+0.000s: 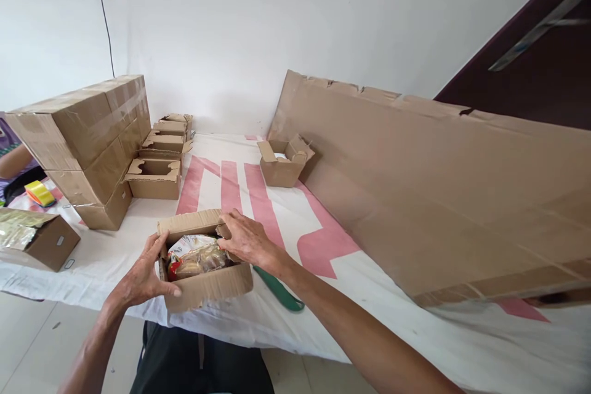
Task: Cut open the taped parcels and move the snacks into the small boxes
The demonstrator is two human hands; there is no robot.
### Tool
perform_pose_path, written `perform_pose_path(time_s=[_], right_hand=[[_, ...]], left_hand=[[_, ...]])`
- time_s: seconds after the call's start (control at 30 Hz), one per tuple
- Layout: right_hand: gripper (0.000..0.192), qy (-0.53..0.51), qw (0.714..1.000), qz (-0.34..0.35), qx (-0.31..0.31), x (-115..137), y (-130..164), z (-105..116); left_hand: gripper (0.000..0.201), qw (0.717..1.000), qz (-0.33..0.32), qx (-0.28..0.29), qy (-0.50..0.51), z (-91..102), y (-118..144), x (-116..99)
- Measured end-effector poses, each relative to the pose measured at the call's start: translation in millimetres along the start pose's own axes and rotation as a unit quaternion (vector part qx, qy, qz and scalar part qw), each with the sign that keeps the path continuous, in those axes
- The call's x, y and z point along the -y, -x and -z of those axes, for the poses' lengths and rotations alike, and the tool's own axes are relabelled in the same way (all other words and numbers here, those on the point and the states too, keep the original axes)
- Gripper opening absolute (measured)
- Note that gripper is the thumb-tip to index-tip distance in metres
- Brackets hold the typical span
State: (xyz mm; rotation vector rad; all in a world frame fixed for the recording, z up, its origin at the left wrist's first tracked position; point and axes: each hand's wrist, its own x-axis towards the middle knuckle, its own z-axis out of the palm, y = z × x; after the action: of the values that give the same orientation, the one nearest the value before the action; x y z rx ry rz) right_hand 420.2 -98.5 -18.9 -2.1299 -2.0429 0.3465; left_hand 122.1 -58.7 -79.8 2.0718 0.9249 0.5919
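L hand [143, 277]: half-curled round the box's L end, thumb over the near flap, and yep, it's got hold
R hand [247, 240]: fingers bent over the R end nr the far corner, gripping the edge there, can't tell how tight
Open box [210, 289]: right btwn both hands, nr front edge of the table [355, 274], long flaps folded out
Packet [191, 258]: inside that box, clear plastic w/ white + red print
Green item [286, 298]: lying just R of the box, part-hidden by the arm
Sealed stack [87, 129]: over on the L, row of open boxes [154, 188] alongside
Small box [279, 173]: flaps up, nr the leaning cardboard sheet [415, 184]
Tape roll [40, 194]: yellow, far L
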Motion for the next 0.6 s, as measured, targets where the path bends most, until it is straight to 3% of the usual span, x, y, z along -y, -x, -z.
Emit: perform_pose_path(time_s=[0.13,0.3,0.6], right_hand=[[0.037,-0.031,0.999,0.019,-0.011,-5.6,0.4,-0.9],[0.052,-0.058,0.998,0.037,0.005,-12.8,4.8,-0.6],[0.053,-0.123,0.991,0.056,0.023,-10.6,24.0,15.5]], left_hand=[[0.135,1.0,0.013,0.003,-0.004,-1.7,2.7,2.1],[0.135,1.0,0.002,0.0,0.007,-1.6,-0.1,0.2],[0.128,1.0,0.007,-0.006,0.005,-1.9,1.8,-5.4]])
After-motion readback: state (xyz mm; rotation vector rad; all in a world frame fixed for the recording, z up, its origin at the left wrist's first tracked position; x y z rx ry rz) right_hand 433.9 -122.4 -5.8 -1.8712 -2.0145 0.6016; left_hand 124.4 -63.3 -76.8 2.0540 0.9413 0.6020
